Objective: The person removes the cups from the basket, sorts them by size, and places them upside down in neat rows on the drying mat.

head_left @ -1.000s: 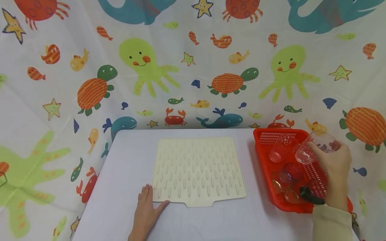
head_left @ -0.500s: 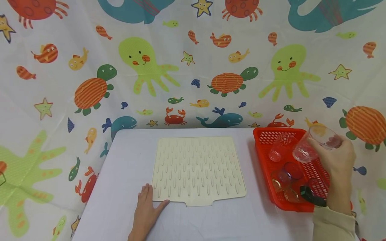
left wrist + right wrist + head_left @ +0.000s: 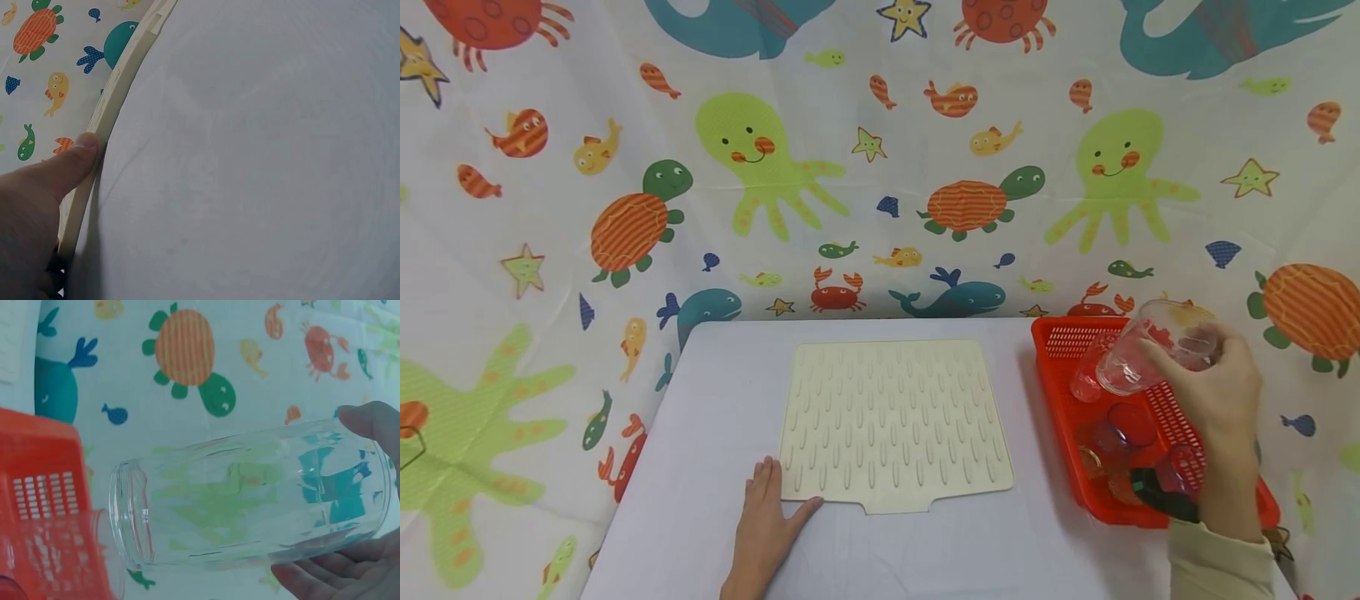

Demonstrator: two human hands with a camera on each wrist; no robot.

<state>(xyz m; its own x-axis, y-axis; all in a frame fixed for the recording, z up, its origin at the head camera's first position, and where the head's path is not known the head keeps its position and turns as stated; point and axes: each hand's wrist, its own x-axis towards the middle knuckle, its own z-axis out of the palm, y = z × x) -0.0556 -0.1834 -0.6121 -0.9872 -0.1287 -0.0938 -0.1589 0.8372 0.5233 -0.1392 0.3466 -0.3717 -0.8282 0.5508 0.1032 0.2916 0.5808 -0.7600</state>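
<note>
A clear, see-through glass [image 3: 231, 500] is held near its rim by the right grip [image 3: 1225, 387], above the red basket [image 3: 1058, 450]. It is a tall tumbler, tilted, its thick base pointing down and to the left, its open rim up and to the right.

A cream board [image 3: 895, 417] lies flat on the bench [image 3: 722, 392], well apart from the basket. Rows of slim raised ovals cover its top, and a short tab juts from its near edge. The left grip [image 3: 767, 521] touches its near left corner.

Right forearm [image 3: 1231, 496]: cream sleeve [image 3: 1221, 562]; just past it, dark strap [image 3: 1171, 502], greenish at one end.
</note>
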